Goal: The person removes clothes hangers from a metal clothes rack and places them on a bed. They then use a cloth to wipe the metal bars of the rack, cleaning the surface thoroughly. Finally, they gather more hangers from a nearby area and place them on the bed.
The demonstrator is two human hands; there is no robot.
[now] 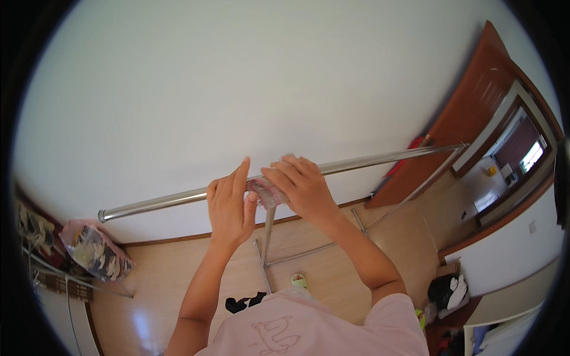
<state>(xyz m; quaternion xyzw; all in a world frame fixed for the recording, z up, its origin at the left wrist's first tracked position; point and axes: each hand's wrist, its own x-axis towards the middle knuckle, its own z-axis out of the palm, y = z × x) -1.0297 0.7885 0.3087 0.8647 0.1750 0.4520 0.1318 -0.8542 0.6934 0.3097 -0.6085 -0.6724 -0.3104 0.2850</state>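
Observation:
A shiny metal rail [374, 161] of a clothes rack runs across in front of me at chest height. Draped on it, at the joint above the rack's upright [268, 227], is a small grey and pink cloth [267, 192]. My right hand [305, 187] curls over the rail with this cloth under its fingers and palm. Just left of the cloth, my left hand [229, 204] lies against the rail, fingers extended and thumb apart near the cloth's edge. The part of the cloth beneath my right hand is hidden.
Rack legs [263, 267] stand on the wooden floor by a green slipper [299, 281] and a black item [245, 302]. A full plastic bag [95, 251] sits left, near another metal frame [67, 278]. At right are a brown door [463, 107] and a black bag [441, 291].

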